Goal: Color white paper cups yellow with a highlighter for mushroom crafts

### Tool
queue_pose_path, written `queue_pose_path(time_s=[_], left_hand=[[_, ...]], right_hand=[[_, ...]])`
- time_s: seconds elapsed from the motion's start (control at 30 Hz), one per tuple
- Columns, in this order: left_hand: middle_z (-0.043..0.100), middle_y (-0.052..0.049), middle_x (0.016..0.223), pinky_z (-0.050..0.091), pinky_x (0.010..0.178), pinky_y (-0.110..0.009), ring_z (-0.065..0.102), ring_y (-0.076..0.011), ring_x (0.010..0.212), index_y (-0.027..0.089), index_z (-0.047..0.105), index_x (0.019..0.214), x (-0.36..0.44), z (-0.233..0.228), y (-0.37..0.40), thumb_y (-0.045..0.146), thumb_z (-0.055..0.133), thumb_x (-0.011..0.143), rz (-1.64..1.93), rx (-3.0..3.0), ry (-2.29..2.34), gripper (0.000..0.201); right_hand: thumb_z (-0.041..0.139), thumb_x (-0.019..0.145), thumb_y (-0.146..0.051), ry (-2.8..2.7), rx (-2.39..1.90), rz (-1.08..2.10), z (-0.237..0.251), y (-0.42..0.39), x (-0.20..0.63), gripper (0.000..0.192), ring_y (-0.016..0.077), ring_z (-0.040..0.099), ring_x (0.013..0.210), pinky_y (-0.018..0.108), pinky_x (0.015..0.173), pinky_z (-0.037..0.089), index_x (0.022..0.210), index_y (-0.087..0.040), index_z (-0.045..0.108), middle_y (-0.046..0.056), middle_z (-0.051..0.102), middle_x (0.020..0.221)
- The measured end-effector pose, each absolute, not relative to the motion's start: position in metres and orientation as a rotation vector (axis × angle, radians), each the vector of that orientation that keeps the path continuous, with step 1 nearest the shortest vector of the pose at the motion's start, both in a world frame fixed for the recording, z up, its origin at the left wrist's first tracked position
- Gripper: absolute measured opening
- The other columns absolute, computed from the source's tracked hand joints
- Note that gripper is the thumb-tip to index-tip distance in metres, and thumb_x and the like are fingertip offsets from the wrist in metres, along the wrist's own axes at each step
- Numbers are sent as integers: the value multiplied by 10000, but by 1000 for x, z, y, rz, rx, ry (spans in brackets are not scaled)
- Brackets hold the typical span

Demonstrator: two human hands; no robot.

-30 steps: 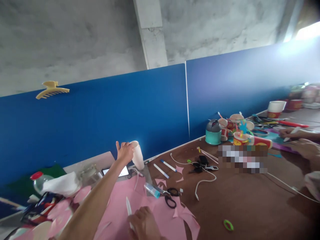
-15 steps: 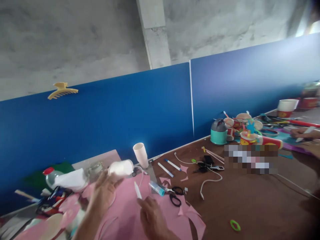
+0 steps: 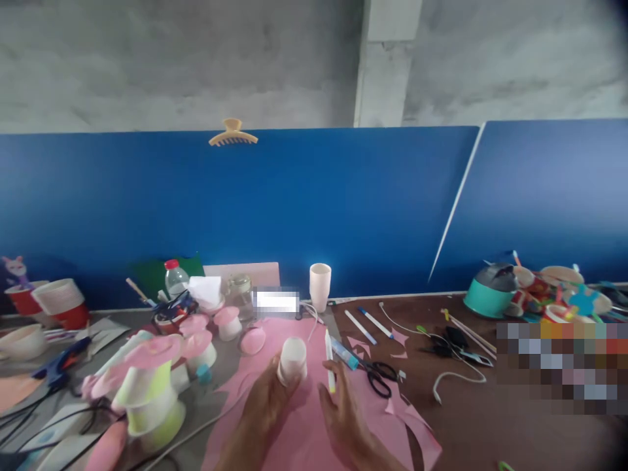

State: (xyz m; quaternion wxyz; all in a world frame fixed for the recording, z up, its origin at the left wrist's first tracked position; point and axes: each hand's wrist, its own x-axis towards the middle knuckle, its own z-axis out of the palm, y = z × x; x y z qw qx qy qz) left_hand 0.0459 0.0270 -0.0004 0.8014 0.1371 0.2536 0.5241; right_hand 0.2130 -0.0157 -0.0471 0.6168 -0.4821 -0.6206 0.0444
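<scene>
My left hand (image 3: 269, 396) is wrapped around a small white paper cup (image 3: 293, 361), lifted over pink paper (image 3: 294, 432). A white marker (image 3: 330, 360) with a yellowish end is in my right hand (image 3: 346, 418), between thumb and fingers, close to the cup's right side. Just beyond the right hand lie a glue stick (image 3: 345, 353) with a blue cap and black-handled scissors (image 3: 380, 379). A pink disc (image 3: 252, 341) rests on the pink sheet left of the cup.
Several pink-and-white cup pieces (image 3: 199, 350) crowd the left, near a blue glue gun (image 3: 61, 366) and cords. A tall white cup (image 3: 320, 286) stands by the blue partition (image 3: 294, 209). Two markers (image 3: 375, 322), paper scraps and a cable (image 3: 458, 376) lie right.
My left hand has taken hold of the white cup that lay on its side and brought it nearer, toward the right hand. The view has swung left; the marker stays in my right hand.
</scene>
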Motion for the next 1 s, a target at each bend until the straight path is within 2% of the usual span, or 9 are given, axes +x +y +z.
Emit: queue_pose_path(time_s=[0.13, 0.27, 0.33, 0.4, 0.47, 0.57, 0.7, 0.87, 1.0], left_hand=[[761, -60, 917, 611, 690, -283, 742, -211, 807, 149, 537, 1272, 51, 7, 19, 79, 630, 833, 1183, 276, 580, 454], [754, -72, 947, 604, 690, -284, 735, -206, 793, 146, 589, 1167, 50, 6, 17, 68, 687, 772, 1146, 305, 523, 414], [753, -74, 968, 601, 714, -294, 727, -203, 807, 148, 625, 1101, 49, 5, 17, 63, 687, 767, 1130, 335, 478, 351], [750, -72, 976, 598, 721, -294, 720, -202, 824, 149, 644, 1066, 50, 3, 17, 62, 691, 762, 1127, 358, 441, 320], [744, -74, 984, 593, 711, -278, 715, -197, 832, 148, 652, 1035, 50, 2, 18, 82, 708, 757, 1120, 367, 412, 292], [736, -90, 1002, 587, 744, -267, 711, -196, 864, 135, 650, 1047, 52, 3, 17, 111, 719, 757, 1093, 361, 349, 299], [733, -107, 976, 580, 735, -270, 708, -203, 868, 122, 593, 1222, 52, 11, 12, 160, 686, 807, 1037, 334, 338, 427], [698, -57, 787, 515, 516, -244, 651, -169, 618, 168, 561, 1298, 57, 14, 4, 402, 687, 818, 972, 516, 565, 549], [530, 48, 529, 383, 372, -217, 435, -91, 375, 156, 594, 1276, 63, 9, 5, 586, 717, 729, 1057, 832, 779, 707]], right_hand=[[508, 957, -404, -1333, -1124, 228, -48, -7, 219, 263, 223, 699, 842, 321, 733, 578, 1063, -213, 653, 81, 726, 936], [475, 970, -438, -1298, -1070, 333, -37, -1, 223, 317, 201, 673, 706, 304, 642, 558, 1077, -204, 660, 46, 704, 777], [505, 957, -417, -1350, -1050, 320, -30, -2, 222, 289, 221, 688, 773, 337, 703, 567, 1078, -205, 660, 63, 720, 841], [565, 923, -384, -1417, -1039, 305, -23, -3, 219, 296, 256, 690, 913, 393, 807, 565, 1150, -204, 626, 99, 722, 1008], [658, 855, -366, -1510, -1028, 325, -16, -1, 213, 446, 287, 656, 1043, 439, 894, 544, 1253, -192, 559, 133, 677, 1159], [708, 797, -360, -1529, -1073, 347, -10, 7, 204, 594, 322, 638, 1079, 481, 912, 534, 1321, -166, 504, 159, 655, 1189], [694, 799, -384, -1434, -1099, 443, -14, 24, 194, 585, 326, 633, 1070, 491, 906, 534, 1323, -191, 520, 141, 654, 1181], [623, 858, -454, -1310, -1057, 492, -28, 41, 196, 493, 265, 648, 933, 426, 822, 541, 1285, -219, 546, 96, 676, 1051], [587, 882, -468, -1279, -1051, 469, -32, 44, 205, 439, 251, 633, 942, 390, 830, 522, 1257, -240, 562, 82, 665, 1051]])
